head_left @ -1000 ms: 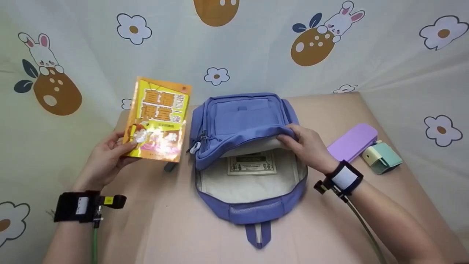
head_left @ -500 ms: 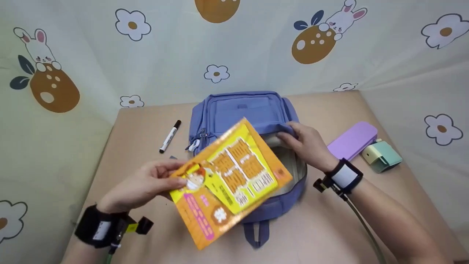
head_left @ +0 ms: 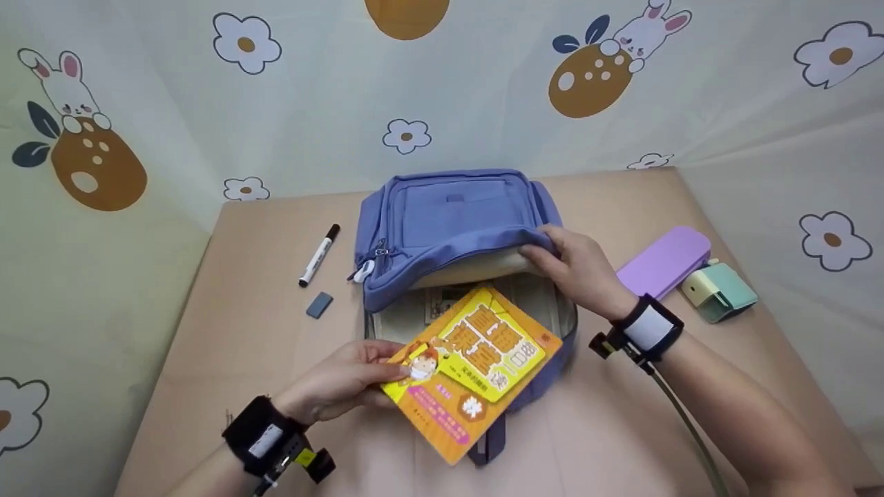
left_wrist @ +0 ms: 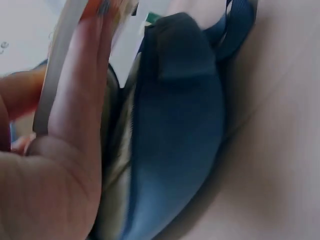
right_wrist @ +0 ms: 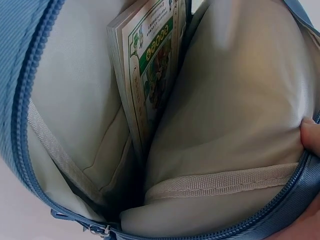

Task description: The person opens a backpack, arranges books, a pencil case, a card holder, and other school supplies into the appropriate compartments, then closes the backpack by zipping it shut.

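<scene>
In the head view a blue backpack (head_left: 452,210) lies on the table with its main compartment unzipped. My left hand (head_left: 345,379) pinches an orange and yellow book (head_left: 476,373) by its left edge, thumb on the cover. The book is tilted over the compartment's opening and hides part of it. With thumb and fingers, my right hand (head_left: 577,269) grips the edge of the raised flap. Inside the backpack stands another book (right_wrist: 150,75) with a green and cream cover, seen in the right wrist view against the pale lining.
Left of the backpack lie a black and white marker (head_left: 319,255) and a small dark grey eraser (head_left: 319,305). On the right are a purple case (head_left: 663,261) and a green and cream box-like object (head_left: 722,293). A patterned cloth (head_left: 311,103) hangs behind the table.
My left hand has brought the orange book rightward and down, from beside the backpack to over its opening, turning it on a slant. The right hand keeps holding the flap. Marker and eraser are uncovered.
</scene>
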A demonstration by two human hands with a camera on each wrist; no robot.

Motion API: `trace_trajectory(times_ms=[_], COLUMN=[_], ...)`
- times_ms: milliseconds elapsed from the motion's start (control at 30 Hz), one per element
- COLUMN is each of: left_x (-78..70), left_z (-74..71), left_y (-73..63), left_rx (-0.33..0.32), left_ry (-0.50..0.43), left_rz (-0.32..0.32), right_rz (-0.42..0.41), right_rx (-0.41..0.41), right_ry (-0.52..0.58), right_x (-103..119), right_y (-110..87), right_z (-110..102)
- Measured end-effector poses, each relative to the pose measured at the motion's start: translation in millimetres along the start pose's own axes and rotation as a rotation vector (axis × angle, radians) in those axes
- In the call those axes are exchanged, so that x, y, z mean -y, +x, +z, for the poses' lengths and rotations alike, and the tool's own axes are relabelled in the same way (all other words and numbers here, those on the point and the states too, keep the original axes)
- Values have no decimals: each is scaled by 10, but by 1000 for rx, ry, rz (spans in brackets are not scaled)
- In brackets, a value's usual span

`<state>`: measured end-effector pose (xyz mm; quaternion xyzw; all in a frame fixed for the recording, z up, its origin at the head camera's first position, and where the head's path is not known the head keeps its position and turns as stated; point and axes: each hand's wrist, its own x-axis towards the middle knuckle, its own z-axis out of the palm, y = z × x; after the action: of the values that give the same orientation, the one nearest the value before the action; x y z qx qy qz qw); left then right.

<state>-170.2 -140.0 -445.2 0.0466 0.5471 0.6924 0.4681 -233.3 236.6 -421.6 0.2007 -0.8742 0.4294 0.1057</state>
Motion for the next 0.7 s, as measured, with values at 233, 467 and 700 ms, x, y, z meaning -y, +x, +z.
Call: trace_trajectory(times_ms=[233, 467, 700], left_x=[28, 40, 22], left_z=[19, 128, 196], left_y=[167, 393, 579], left_rx=[-130, -197, -250], left_ry=[-197, -318, -417], left_rz=[49, 117, 189], right_rz=[11, 0, 0], right_rx=[-12, -27, -20], right_ry=[5, -7, -5], right_x=[29, 43, 47], right_y=[13, 17, 23], right_z=[13, 15, 18])
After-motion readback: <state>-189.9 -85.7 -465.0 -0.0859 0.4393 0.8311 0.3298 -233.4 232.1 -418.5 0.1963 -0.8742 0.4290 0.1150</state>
